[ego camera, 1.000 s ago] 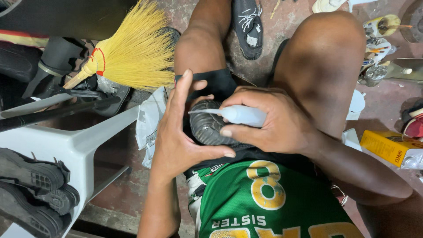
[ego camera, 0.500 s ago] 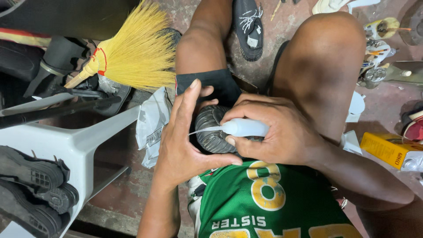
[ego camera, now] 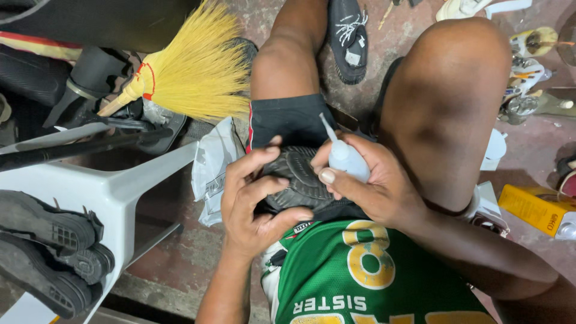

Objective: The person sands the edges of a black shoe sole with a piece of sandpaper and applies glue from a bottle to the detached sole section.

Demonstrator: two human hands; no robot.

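Note:
A black shoe point(ego camera: 302, 180) lies sole-up in my lap, between my thighs. My left hand point(ego camera: 255, 201) wraps around it from the left, thumb under the heel end and fingers over the tread. My right hand point(ego camera: 375, 183) grips a small white squeeze bottle point(ego camera: 346, 158) with a thin nozzle. The nozzle now points up and away, lifted off the sole. My right thumb rests against the edge of the sole.
A yellow broom point(ego camera: 192, 75) lies at upper left over dark clutter. A white plastic chair point(ego camera: 102, 186) stands at left with black soles point(ego camera: 51, 249) on it. Another black shoe point(ego camera: 350, 36) lies on the floor ahead. A yellow box point(ego camera: 537, 210) sits at right.
The bottle lay sideways with its nozzle on the sole; now it is tipped upright, nozzle raised off the shoe. My left hand has shifted its hold slightly lower on the shoe.

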